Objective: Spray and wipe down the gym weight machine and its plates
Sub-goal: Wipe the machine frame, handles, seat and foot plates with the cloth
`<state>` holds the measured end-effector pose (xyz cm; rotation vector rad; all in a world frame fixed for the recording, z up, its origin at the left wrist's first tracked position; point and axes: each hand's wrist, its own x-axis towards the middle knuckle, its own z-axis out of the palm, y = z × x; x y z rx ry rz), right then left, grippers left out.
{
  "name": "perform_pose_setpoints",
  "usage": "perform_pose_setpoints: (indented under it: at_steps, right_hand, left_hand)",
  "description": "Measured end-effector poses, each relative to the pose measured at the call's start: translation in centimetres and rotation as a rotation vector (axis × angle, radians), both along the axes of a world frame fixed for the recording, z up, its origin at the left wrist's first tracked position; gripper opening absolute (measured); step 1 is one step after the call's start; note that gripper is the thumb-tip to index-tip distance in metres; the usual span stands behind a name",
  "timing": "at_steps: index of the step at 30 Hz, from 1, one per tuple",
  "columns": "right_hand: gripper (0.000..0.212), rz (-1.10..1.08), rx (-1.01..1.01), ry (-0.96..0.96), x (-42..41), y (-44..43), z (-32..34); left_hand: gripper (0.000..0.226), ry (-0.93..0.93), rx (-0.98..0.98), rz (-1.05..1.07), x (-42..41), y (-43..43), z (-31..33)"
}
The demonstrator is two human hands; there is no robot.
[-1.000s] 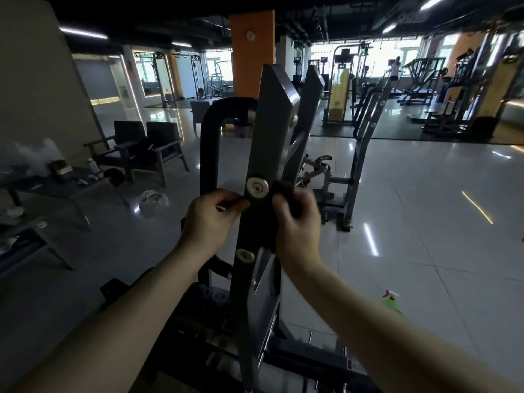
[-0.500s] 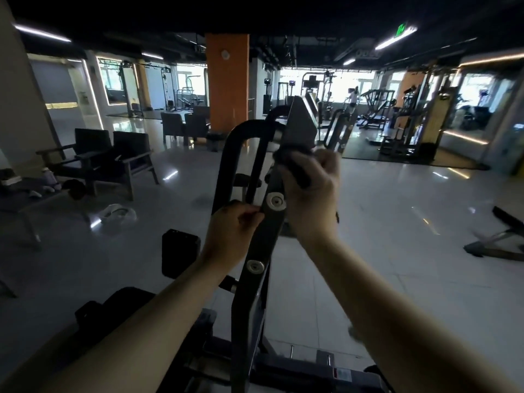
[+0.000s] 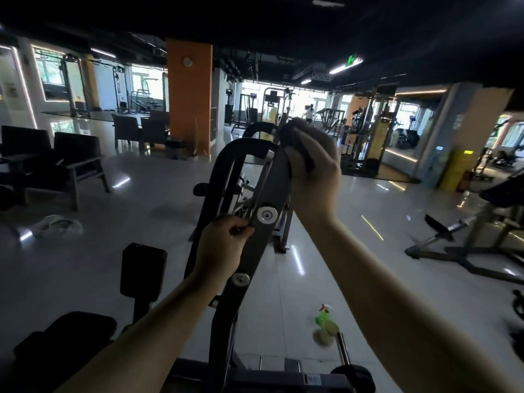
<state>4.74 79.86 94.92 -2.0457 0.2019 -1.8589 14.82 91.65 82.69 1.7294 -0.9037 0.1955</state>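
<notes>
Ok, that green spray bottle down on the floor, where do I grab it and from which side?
Probably by the neck just under the trigger head, reaching down from above: the spray bottle looks to stand upright on the floor with its head uppermost, and the chrome bar crowds its near right side.

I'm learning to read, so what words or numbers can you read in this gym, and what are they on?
No text here can be read.
Green ceiling sign: too blurred.
White machine-base sticker: too small.
Pillar notices: blurred.
Green spray bottle: no label legible.
</notes>
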Motion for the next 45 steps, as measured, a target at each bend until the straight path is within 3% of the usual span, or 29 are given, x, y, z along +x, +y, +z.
perform_pose_setpoints:
  at_steps: [3,6,10,13,15,17,20,24,29,32,37,41,45]
  right_hand:
    - [0.033,0.079,0.154,-0.039,-0.7,0.3,-2.7]
    - [0.028,0.16,0.287,-0.025,-0.7,0.4,-0.8]
    - [0.016,0.297,0.339,0.089,-0.7,-0.4,4.3]
    - [0.015,0.352,0.322,0.155,-1.2,-1.8,4.6]
    - [0.02,0.289,0.296,0.073,-1.2,-2.1,2.3]
    - [0.012,0.284,0.342,-0.004,-0.9,-1.8,-2.0]
    - [0.012,0.356,0.491,0.049,-0.7,-0.2,-8.1]
    - [0.017,0.312,0.454,-0.082,0.1,-0.7,-5.0]
    - [0.016,0.261,0.221,-0.134,0.2,-2.3,1.6]
    - [0.018,0.262,0.216,-0.151,0.6,-2.3,-1.6]
    - [0.027,0.319,0.33,0.048,0.1,0.4,-10.6]
    - [0.02,0.24,0.312,-0.128,0.6,-1.1,-4.3]
    - [0.019,0.188,0.193,-0.209,0.9,-2.0,0.8]
  left_hand:
    - [0.009,-0.046,-0.033,-0.01,-0.2,0.0,0.2]
    - [0.008,-0.022,-0.033,-0.013,-0.2,0.1,0.4]
    - [0.009,-0.039,-0.05,0.002,-0.1,-0.1,0.1]
    - [0.009,-0.068,-0.082,0.025,-0.1,-0.4,-0.2]
    - [0.007,-0.051,-0.096,0.023,0.0,-0.4,-0.4]
    - [0.006,-0.081,-0.108,-0.004,0.0,-0.4,-0.5]
    - [0.022,-0.045,-0.131,-0.041,-0.2,0.0,-0.7]
    - [0.008,-0.085,-0.091,-0.015,-0.4,-0.2,-0.4]
    - [0.008,-0.023,-0.052,0.062,-0.5,-0.3,-0.2]
    - [0.01,-0.077,-0.054,0.029,-0.4,0.0,-0.3]
    - [0.013,-0.047,-0.075,0.018,-0.5,0.1,-0.4]
    - [0.012,-0.08,-0.039,0.024,-0.4,0.2,0.0]
    - [0.01,0.019,-0.049,0.059,-0.6,-0.1,-0.1]
